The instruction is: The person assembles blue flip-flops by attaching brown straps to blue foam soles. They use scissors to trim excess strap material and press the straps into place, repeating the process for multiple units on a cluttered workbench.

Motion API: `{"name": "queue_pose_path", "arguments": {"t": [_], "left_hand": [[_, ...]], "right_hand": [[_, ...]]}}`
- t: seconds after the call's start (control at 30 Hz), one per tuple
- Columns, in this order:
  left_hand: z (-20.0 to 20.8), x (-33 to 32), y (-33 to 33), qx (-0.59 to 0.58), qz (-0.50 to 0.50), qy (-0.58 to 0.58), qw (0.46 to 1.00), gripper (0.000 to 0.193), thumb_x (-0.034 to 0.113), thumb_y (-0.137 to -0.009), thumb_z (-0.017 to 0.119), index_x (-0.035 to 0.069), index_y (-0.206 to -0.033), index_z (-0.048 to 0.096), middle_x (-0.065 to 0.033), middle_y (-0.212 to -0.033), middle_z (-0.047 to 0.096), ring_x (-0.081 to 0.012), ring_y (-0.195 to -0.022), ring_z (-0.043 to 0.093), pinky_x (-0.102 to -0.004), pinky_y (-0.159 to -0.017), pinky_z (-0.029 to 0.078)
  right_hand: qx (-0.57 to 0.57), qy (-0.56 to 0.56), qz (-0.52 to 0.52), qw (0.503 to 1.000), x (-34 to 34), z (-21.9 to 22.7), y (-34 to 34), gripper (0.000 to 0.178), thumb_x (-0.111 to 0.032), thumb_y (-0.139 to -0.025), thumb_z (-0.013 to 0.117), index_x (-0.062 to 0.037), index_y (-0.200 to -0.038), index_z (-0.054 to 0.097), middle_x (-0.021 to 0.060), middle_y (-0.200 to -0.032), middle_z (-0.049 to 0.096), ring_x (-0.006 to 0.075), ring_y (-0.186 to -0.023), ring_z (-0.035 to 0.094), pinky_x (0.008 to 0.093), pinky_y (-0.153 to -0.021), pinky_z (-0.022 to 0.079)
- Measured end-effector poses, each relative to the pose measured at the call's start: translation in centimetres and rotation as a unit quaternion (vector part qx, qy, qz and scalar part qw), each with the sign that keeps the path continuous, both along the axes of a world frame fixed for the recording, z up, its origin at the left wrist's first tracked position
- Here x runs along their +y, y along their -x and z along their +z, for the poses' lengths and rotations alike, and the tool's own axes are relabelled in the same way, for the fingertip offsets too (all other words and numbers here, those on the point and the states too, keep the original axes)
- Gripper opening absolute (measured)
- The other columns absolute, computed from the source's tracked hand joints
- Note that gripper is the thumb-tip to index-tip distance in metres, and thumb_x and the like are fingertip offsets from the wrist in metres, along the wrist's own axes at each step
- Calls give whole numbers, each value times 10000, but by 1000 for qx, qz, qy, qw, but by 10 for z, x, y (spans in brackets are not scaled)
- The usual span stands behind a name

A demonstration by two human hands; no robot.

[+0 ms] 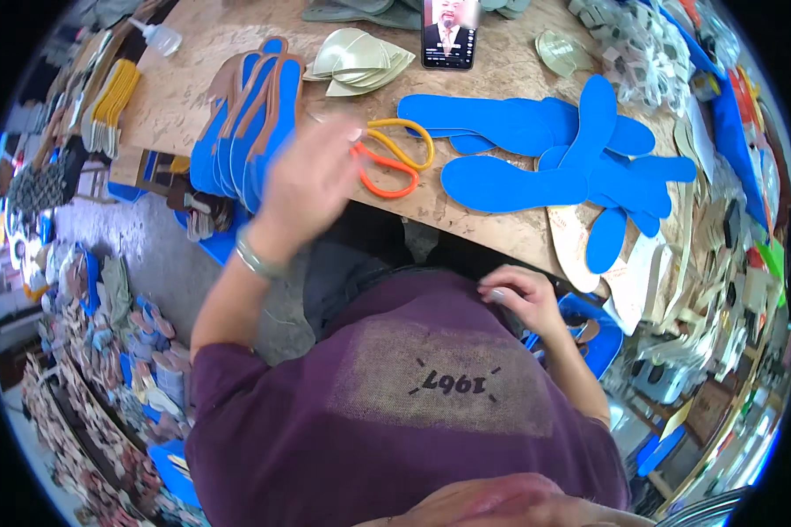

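My left hand point(312, 180) is raised over the near edge of the table, smeared by motion, so whether it holds anything is unclear. It is between a stack of blue and brown insoles point(277, 132) and a pair of scissors point(391, 189) with one orange and one yellow handle loop. The hand covers the scissors' blades. Low in front of my shirt, my right hand point(523, 299) has loosely bent fingers set apart, with a small silvery band on one. Nearest to it on the table is a loose heap of blue insoles point(514, 184), several crossing each other.
Pale curved pieces point(360, 61) lie behind the scissors, beside a phone point(448, 35) showing a video. A small clear bottle point(158, 37) and yellow-edged pieces point(110, 105) are at the left. Clear plastic bags point(646, 57) crowd the far right. Shoe parts point(154, 360) cover the left floor.
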State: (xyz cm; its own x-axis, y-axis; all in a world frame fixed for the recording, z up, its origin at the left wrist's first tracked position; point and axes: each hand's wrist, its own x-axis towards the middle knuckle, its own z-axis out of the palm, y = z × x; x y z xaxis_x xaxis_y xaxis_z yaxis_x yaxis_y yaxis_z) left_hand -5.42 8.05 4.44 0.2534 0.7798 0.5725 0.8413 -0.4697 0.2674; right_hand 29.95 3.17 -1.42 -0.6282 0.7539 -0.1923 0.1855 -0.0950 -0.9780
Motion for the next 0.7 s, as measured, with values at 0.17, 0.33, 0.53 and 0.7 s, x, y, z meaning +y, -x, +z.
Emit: {"name": "queue_pose_path", "arguments": {"t": [0.17, 0.33, 0.53, 0.7], "left_hand": [[-39, -44, -59, -131, -275, 254, 918, 177, 186, -821, 679, 68, -953, 681, -70, -867, 674, -250, -786, 655, -329, -692, 524], [-91, -38, -68, -169, -377, 441, 797, 171, 148, -859, 620, 29, -972, 667, -76, -860, 643, -204, -791, 626, -292, -701, 490], [-116, -36, -87, -185, -379, 631, 652, 197, 142, -890, 576, 14, -1011, 665, -66, -900, 676, -120, -813, 618, -253, -752, 478], [-129, -37, -106, -148, -455, 680, 555, 190, 123, -898, 581, -10, -1003, 666, -32, -884, 678, -74, -796, 601, -226, -720, 481]], "right_hand": [[-135, 206, -301, 921, -74, -73, -88, 233, -177, -933, 545, -12, -1077, 625, 109, -933, 673, 161, -771, 652, 277, -693, 523], [-330, 475, -308, 755, -241, -124, -135, 421, -378, -906, 571, -40, -1156, 588, 123, -1019, 646, 261, -866, 642, 407, -727, 530], [34, 643, -487, 590, -360, -111, -73, 299, -243, -893, 545, -54, -1112, 621, 133, -1084, 665, 246, -922, 654, 417, -797, 543], [126, 600, -484, 625, -452, -159, -34, 311, -273, -894, 566, -88, -1140, 615, 85, -1099, 664, 214, -996, 626, 408, -871, 504]]}}
